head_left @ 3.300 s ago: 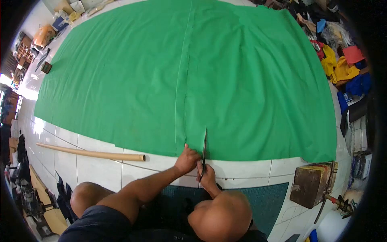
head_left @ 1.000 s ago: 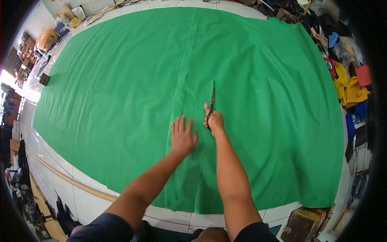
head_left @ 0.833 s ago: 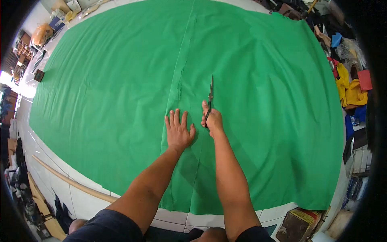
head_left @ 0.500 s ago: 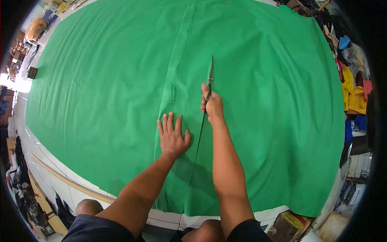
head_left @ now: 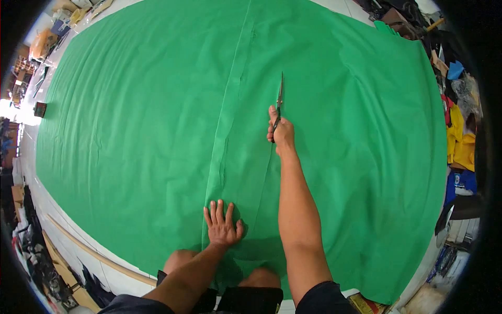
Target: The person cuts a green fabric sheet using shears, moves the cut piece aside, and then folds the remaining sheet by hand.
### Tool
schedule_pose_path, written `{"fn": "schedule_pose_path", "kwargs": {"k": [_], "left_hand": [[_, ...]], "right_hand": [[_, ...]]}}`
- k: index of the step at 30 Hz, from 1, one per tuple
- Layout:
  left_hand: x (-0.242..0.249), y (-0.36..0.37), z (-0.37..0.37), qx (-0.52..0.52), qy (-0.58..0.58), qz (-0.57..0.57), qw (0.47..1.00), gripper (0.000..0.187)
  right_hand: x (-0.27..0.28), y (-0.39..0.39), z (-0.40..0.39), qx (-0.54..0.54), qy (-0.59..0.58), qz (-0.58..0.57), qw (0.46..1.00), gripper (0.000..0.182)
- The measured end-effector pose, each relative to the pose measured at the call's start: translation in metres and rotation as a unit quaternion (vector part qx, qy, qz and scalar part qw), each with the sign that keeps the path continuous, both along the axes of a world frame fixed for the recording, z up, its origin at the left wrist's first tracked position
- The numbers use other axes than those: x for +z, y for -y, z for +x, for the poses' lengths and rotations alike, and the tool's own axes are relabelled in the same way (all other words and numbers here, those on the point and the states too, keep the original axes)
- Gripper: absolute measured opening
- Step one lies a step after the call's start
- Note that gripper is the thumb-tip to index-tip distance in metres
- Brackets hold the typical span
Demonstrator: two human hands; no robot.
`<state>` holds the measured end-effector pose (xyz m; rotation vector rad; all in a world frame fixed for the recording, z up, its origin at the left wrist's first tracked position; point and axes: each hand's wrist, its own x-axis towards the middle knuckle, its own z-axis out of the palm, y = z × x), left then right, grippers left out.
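Note:
A large green cloth (head_left: 157, 131) is spread over the floor, with a folded seam running lengthwise near its middle. My right hand (head_left: 281, 130) is wrapped round the dark handles of a pair of scissors (head_left: 280, 95), whose blades point away from me and look nearly closed. From the scissors a cut line runs back through the cloth towards me. My left hand (head_left: 222, 225) lies flat on the cloth, fingers spread, beside the seam and left of the cut.
Along the left edge are a curved wooden strip (head_left: 97, 254) and a small dark box (head_left: 40, 109). Yellow cloth (head_left: 463, 149) and mixed items crowd the right side. My knees are at the near edge of the green cloth.
My left hand has moved back towards me along the cloth. The view has shifted, and my knees now show further forward over the cloth's near edge. The scissors stay in my right hand.

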<state>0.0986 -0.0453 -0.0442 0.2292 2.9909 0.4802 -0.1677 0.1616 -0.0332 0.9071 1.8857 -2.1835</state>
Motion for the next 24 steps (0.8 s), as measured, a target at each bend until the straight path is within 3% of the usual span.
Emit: {"fn": "schedule_pose_path", "kwargs": {"k": [7,14,16,20,22,24], "left_hand": [[-0.012,0.001,0.001,-0.016,-0.006,-0.002,1.000,0.064],[0.004,-0.003,-0.022,-0.007,-0.031,0.029,0.999,0.057],[0.026,-0.012,-0.069,0.091,0.038,0.073,0.992,0.051],[0.021,-0.068,-0.296,0.045,-0.148,0.156,0.976,0.049],[0.015,-0.094,-0.393,0.007,-0.191,0.099,0.977,0.059],[-0.003,-0.106,-0.439,0.013,-0.157,0.001,0.988,0.064]], "right_hand": [[-0.005,-0.034,-0.107,0.008,0.002,0.043,0.999,0.057],[-0.007,-0.043,-0.126,-0.001,-0.006,0.052,0.999,0.061],[-0.005,-0.041,-0.126,0.010,0.008,0.040,0.999,0.062],[-0.005,-0.036,-0.126,-0.010,0.014,0.048,0.999,0.055],[0.000,-0.034,-0.126,-0.014,0.032,0.063,0.997,0.054],[-0.001,-0.036,-0.125,-0.011,0.031,0.051,0.998,0.053]]}}
